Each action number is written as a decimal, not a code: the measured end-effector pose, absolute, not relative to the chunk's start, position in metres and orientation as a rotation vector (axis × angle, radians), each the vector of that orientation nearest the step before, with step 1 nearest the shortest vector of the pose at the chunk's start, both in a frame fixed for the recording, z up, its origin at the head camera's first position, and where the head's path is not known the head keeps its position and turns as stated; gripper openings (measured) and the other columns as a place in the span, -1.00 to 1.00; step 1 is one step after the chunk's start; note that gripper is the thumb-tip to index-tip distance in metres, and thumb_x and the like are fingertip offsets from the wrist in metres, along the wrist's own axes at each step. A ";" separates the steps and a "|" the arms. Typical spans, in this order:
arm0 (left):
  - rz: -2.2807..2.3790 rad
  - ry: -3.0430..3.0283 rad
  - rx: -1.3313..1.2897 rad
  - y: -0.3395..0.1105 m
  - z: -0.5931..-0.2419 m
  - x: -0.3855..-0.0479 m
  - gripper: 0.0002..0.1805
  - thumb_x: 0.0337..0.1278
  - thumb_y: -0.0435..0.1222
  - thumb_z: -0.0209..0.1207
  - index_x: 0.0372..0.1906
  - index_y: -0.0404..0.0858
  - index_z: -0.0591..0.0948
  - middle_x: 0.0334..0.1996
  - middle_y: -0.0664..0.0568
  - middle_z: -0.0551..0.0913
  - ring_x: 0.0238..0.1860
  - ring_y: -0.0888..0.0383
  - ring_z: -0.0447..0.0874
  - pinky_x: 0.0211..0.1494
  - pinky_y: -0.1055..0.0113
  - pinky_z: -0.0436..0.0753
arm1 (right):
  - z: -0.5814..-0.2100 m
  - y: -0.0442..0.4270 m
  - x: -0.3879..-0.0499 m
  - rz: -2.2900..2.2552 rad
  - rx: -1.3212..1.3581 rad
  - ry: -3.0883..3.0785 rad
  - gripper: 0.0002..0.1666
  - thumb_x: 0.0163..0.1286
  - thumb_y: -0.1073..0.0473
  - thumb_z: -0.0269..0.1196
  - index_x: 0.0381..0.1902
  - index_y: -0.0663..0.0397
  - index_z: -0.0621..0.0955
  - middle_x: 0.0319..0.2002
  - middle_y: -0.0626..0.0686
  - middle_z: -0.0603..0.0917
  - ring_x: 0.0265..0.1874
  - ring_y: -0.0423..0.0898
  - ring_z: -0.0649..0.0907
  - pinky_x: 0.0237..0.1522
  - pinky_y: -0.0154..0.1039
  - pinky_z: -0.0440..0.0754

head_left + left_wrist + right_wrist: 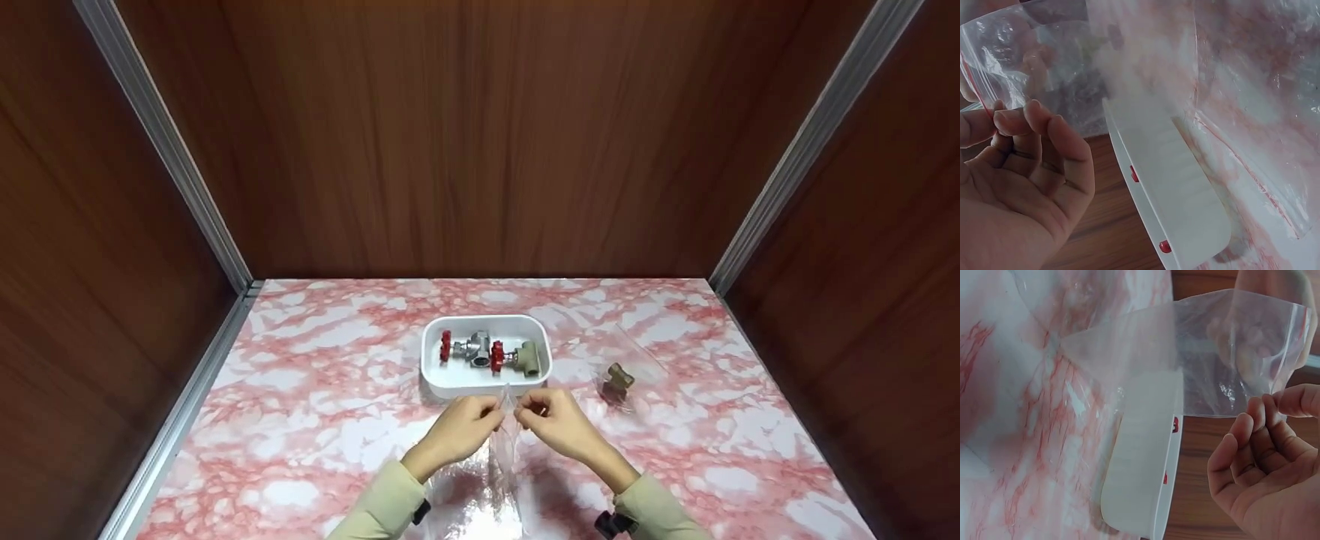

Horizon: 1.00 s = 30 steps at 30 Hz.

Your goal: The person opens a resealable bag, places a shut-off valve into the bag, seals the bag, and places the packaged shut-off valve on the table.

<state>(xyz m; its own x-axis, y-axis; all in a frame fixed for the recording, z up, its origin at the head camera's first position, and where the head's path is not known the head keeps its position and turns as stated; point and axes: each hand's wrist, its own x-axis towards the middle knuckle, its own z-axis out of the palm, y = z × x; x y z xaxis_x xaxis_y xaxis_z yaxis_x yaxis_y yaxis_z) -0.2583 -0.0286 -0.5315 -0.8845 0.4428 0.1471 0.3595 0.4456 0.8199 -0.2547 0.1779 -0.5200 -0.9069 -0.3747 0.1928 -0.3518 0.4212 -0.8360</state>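
Between the two hands hangs a clear zip bag (1207,354) with a red line along its mouth. My left hand (466,426) pinches one side of the mouth with thumb and fingertips. On the opposite side, my right hand (559,421) pinches the bag's edge the same way. Just beyond the hands stands a white tray (442,391). Inside it lie a silver valve (478,349) and an olive-green valve (527,358), each with a red handwheel. The hanging bag looks empty in the wrist views.
Right of the tray, a brass-coloured fitting (618,377) lies in or on clear plastic. Another clear zip bag (1258,174) lies flat on the red-and-white marbled table (300,420). Wood-grain panels (480,150) enclose the back and both sides.
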 end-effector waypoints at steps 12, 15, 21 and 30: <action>1.395 2.670 0.728 -0.035 -0.534 -0.260 -0.63 0.38 -0.34 0.08 -0.61 -0.07 0.41 -0.68 0.27 0.34 -0.61 0.32 0.28 -0.46 0.41 0.33 | -0.537 0.192 -0.265 -1.554 -0.689 2.632 -0.81 0.36 0.37 0.24 -0.43 0.10 0.72 -0.53 -0.13 0.65 -0.55 -0.25 0.56 -0.48 -0.38 0.52; 1.385 2.676 0.720 -0.037 -0.535 -0.260 -0.64 0.38 -0.33 0.09 -0.61 -0.07 0.42 -0.68 0.27 0.35 -0.61 0.32 0.29 -0.46 0.40 0.35 | -0.537 0.194 -0.264 -1.530 -0.675 2.648 -0.79 0.36 0.37 0.23 -0.44 0.06 0.72 -0.53 -0.15 0.65 -0.56 -0.25 0.56 -0.49 -0.38 0.52; 1.377 2.698 0.713 -0.044 -0.534 -0.260 -0.64 0.41 -0.31 0.09 -0.60 -0.06 0.42 -0.68 0.26 0.34 -0.61 0.32 0.28 -0.45 0.38 0.35 | -0.536 0.197 -0.264 -1.528 -0.641 2.659 -0.76 0.34 0.39 0.21 -0.46 0.05 0.71 -0.52 -0.04 0.69 -0.57 -0.23 0.55 -0.50 -0.38 0.52; 1.436 2.694 0.799 -0.044 -0.531 -0.257 -0.76 0.38 -0.30 0.16 -0.47 -0.05 0.58 -0.62 0.29 0.43 -0.57 0.34 0.35 -0.43 0.39 0.41 | -0.532 0.196 -0.265 -1.544 -0.653 2.650 -0.76 0.34 0.39 0.22 -0.48 0.04 0.71 -0.53 0.05 0.69 -0.58 -0.25 0.55 -0.51 -0.40 0.48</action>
